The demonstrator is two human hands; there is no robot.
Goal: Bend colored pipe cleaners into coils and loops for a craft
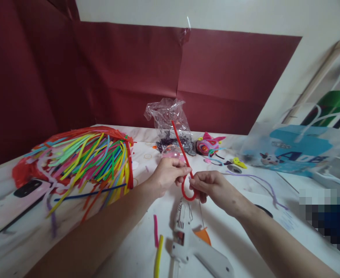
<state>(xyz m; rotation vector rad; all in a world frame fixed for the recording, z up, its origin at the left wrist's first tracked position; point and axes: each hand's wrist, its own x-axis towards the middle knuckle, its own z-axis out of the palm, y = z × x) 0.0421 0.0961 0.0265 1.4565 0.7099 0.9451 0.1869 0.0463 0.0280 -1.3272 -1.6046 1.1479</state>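
Between my two hands is a red pipe cleaner (179,138), its lower part bent into a loop and its long end sticking up to the left. My left hand (170,173) pinches it where the straight part meets the loop. At the loop's right side, my right hand (209,185) grips the curve with thumb and fingers. A white glue gun (184,247) lies on the table just below the hands, with an orange piece (203,235) by it. Behind my left hand sits a clear, rounded plastic piece with pink in it (171,151), partly hidden.
Many colored pipe cleaners (94,158) spill from a red bag at left, beside a phone (19,208). A clear plastic bag (170,116) with dark contents and a pink craft figure (207,144) stand at the back. A printed plastic bag (297,143) is at right.
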